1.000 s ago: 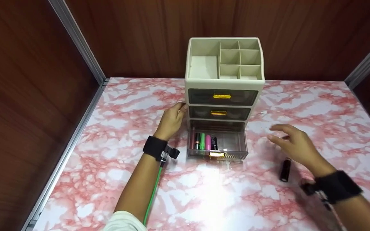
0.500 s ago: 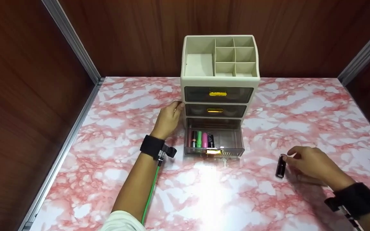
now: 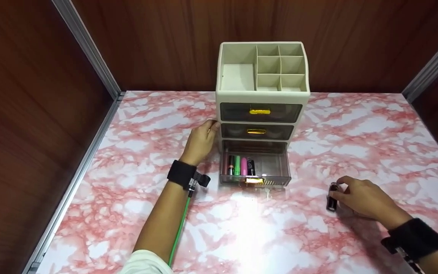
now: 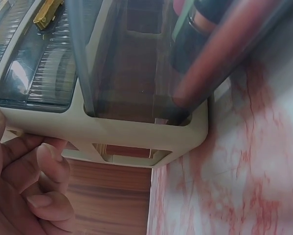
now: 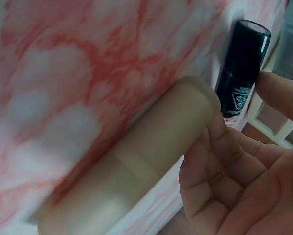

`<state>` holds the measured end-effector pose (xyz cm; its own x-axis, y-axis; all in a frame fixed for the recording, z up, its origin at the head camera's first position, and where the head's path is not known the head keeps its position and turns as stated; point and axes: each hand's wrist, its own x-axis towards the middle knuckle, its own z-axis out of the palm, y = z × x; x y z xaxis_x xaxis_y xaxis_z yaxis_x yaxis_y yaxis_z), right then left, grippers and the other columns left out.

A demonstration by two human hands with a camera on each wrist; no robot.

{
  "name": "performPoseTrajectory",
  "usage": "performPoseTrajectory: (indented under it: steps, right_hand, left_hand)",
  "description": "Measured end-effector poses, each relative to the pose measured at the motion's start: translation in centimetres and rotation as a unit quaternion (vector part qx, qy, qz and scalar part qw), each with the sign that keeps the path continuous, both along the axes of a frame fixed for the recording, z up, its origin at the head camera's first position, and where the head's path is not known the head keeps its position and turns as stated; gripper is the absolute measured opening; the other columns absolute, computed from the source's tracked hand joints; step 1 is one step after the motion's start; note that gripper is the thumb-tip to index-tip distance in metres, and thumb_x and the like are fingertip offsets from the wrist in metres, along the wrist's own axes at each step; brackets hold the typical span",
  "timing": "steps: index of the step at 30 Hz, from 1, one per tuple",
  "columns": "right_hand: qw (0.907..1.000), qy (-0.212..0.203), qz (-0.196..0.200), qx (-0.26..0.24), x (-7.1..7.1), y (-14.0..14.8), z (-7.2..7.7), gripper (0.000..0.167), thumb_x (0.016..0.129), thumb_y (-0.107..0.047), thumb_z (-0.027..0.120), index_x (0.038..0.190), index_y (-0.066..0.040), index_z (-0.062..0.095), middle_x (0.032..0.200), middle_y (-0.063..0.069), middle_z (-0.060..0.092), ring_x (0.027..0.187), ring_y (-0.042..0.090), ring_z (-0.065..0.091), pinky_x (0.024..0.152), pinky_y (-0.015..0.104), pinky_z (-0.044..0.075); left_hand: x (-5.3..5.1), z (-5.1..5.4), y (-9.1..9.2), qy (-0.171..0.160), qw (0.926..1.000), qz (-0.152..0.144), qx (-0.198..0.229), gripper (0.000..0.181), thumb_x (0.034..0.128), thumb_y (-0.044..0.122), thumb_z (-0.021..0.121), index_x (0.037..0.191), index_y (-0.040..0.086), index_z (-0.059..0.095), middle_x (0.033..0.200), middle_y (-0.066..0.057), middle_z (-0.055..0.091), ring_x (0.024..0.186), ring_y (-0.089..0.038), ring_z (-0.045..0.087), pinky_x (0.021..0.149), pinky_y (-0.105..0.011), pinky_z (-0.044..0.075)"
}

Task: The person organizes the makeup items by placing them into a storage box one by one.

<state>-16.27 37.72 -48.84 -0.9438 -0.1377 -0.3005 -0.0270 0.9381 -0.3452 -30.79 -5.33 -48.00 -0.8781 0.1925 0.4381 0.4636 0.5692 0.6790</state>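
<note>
A cream drawer organizer (image 3: 264, 97) stands at the back of the table, its bottom drawer (image 3: 274, 161) pulled out. My left hand (image 3: 200, 140) grips the organizer's left side; in the left wrist view its fingers (image 4: 51, 164) curl at the side frame. On the right, my right hand (image 3: 363, 198) pinches a black lipstick tube (image 3: 332, 198) between thumb and fingers at the table surface. White print shows on the tube (image 5: 241, 68) in the right wrist view. A blurred beige tube (image 5: 131, 156) lies close to that camera; the head view does not plainly show it.
Several cosmetic tubes stand side by side in the drawer's left part, among them a green tube (image 3: 237, 165) and a pink tube (image 3: 244, 166). Two upper drawers are closed. Wooden panels (image 3: 165, 45) bound the marbled table (image 3: 146, 125) at back and sides.
My right hand has come down and right to the black tube and now pinches it, its thumb across it. The left hand stays at the organizer.
</note>
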Motion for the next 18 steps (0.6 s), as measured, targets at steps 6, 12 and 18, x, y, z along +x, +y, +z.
performPoseTrajectory:
  steps: [6, 12, 18]
  right_hand:
    - [0.9999, 0.015, 0.006, -0.002, -0.4, -0.6, -0.2, 0.063, 0.093, -0.056, 0.057, 0.127, -0.003, 0.055, 0.088, 0.002, 0.064, 0.074, 0.017, 0.059, 0.062, 0.038, 0.046]
    - [0.999, 0.038, 0.018, -0.016, -0.4, -1.5, -0.6, 0.051, 0.091, -0.049, 0.064, 0.119, -0.007, 0.06, 0.085, 0.001, 0.065, 0.075, 0.019, 0.061, 0.064, 0.043, 0.048]
    - [0.9907, -0.015, -0.001, -0.135, -0.3, -2.0, -0.3, 0.048, 0.092, -0.043, 0.066, 0.122, -0.006, 0.06, 0.083, 0.005, 0.066, 0.075, 0.021, 0.061, 0.064, 0.039, 0.048]
  left_hand:
    - [-0.3, 0.0, 0.2, 0.013, 0.9999, -0.007, 0.001, 0.041, 0.1037, 0.041, 0.041, 0.107, 0.008, 0.065, 0.078, -0.004, 0.059, 0.076, -0.019, 0.059, 0.073, -0.036, 0.049]
    - [-0.3, -0.2, 0.0, 0.012, 0.9999, -0.004, 0.004, 0.038, 0.1038, 0.038, 0.043, 0.106, 0.007, 0.066, 0.08, -0.004, 0.06, 0.075, -0.018, 0.057, 0.073, -0.035, 0.049]
    - [-0.2, -0.2, -0.1, 0.011, 0.9999, -0.002, 0.005, 0.038, 0.104, 0.038, 0.043, 0.107, 0.008, 0.066, 0.083, -0.003, 0.062, 0.076, -0.018, 0.058, 0.073, -0.035, 0.049]
